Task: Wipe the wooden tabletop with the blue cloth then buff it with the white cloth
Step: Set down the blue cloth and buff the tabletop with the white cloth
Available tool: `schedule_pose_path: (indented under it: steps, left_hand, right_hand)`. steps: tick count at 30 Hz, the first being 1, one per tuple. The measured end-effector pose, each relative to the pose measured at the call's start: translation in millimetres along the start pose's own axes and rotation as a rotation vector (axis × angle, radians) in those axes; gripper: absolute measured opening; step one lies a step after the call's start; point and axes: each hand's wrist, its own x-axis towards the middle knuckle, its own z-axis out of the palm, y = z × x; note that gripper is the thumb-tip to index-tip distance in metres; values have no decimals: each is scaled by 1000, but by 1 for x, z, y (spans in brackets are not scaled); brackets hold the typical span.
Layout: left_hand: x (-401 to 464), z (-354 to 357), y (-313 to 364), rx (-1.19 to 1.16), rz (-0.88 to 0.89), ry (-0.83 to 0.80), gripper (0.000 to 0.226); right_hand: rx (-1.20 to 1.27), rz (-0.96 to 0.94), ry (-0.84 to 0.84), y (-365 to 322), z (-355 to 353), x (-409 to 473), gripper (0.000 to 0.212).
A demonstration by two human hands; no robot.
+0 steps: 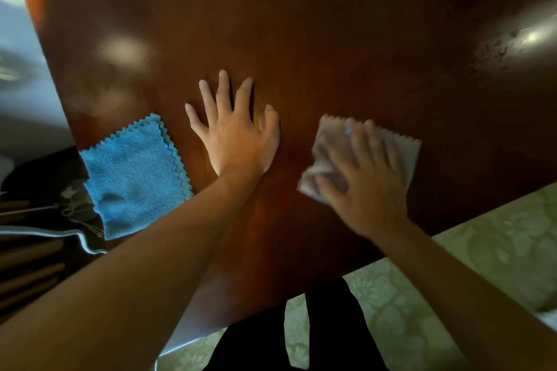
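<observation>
The dark reddish wooden tabletop [316, 33] fills most of the view. The blue cloth [135, 175] lies folded on the table's left edge, with nothing touching it. My left hand [235, 132] rests flat on the wood just right of the blue cloth, fingers spread and straight. Further right, my right hand [361, 181] presses on the white cloth [404, 150], which lies crumpled under the palm and fingers. That hand and cloth look motion-blurred.
The table's near edge runs diagonally from lower left to right. Below it is a pale green patterned floor [452, 280] and my dark legs [331, 334]. Dark furniture with wooden slats [30, 256] stands left of the table. Speckled marks [494, 48] show at the far right.
</observation>
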Motion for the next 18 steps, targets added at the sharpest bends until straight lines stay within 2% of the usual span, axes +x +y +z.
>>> schedule_pose_path:
  steps: [2, 4, 9, 12, 13, 18]
  left_hand:
    - [0, 0, 0, 8, 4, 8, 60]
    - [1, -1, 1, 3, 4, 5, 60]
    - [0, 0, 1, 8, 15, 6, 60]
    - [0, 1, 0, 30, 32, 12, 61]
    - [0, 2, 0, 34, 35, 10, 62]
    - [0, 3, -1, 69, 52, 13, 62]
  right_hand:
    - [-20, 108, -2, 4, -6, 16, 71]
    - [-13, 121, 28, -13, -4, 12, 68]
    - [111, -47, 38, -83, 17, -47, 62]
    - [113, -198, 35, -67, 23, -61, 62]
    - [96, -187, 29, -49, 21, -56, 63]
    - [29, 149, 45, 26, 1, -13, 70]
